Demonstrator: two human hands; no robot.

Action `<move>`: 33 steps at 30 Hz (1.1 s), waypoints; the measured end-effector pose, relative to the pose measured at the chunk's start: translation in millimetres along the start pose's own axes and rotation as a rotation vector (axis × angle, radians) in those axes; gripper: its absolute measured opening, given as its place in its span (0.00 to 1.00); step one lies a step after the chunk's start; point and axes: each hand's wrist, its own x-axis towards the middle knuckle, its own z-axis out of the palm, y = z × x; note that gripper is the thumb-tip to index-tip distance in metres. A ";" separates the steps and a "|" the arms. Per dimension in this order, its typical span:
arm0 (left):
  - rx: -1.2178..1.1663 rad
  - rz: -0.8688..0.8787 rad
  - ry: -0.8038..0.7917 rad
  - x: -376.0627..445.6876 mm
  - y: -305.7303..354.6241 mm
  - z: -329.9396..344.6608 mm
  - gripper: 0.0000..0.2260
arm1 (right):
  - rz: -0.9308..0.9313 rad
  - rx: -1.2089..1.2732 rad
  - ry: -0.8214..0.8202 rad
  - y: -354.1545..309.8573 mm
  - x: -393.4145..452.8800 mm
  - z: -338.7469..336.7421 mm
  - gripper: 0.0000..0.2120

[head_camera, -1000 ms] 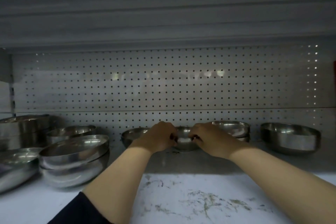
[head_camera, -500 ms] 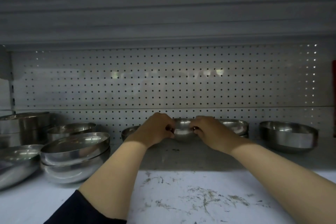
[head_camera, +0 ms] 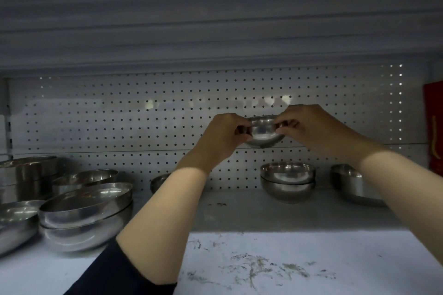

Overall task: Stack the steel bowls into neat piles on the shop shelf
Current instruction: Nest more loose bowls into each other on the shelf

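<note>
Held bowl: I see a small steel bowl [head_camera: 263, 130], shiny, rounded, mouth up, lifted clear of the shelf [head_camera: 239, 213] in front of the pegboard back wall [head_camera: 143, 115].
Left hand: my left hand [head_camera: 221, 135] pinches the bowl's left rim, fingers curled round it.
Right hand: my right hand [head_camera: 311, 127] pinches the right rim the same way; the two hands are apart with the bowl between them.
Small pile: a pile of two bowls [head_camera: 287, 181] stands near the shelf's back edge, below the held bowl.
Right bowl: a deeper bowl [head_camera: 347, 182] sits toward the back right corner, partly hidden by my right forearm.
Hidden bowl: another bowl [head_camera: 159, 182] at the back edge is mostly covered by my left forearm.
Left side: a pile of wide bowls [head_camera: 86, 213] sits near the left edge, with more bowls around it.
Front edge: the shelf surface is scuffed with dark marks.
</note>
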 end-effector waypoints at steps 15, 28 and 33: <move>-0.070 0.028 -0.131 -4.5 2.3 75.3 0.07 | 0.114 0.020 -0.078 59.8 -33.0 24.0 0.08; -0.064 0.018 -0.175 -12.0 4.1 85.1 0.07 | 0.122 0.031 -0.112 65.4 -38.6 31.9 0.07; -0.051 0.017 -0.177 -12.7 3.1 86.8 0.08 | 0.129 0.039 -0.114 68.1 -38.8 34.3 0.08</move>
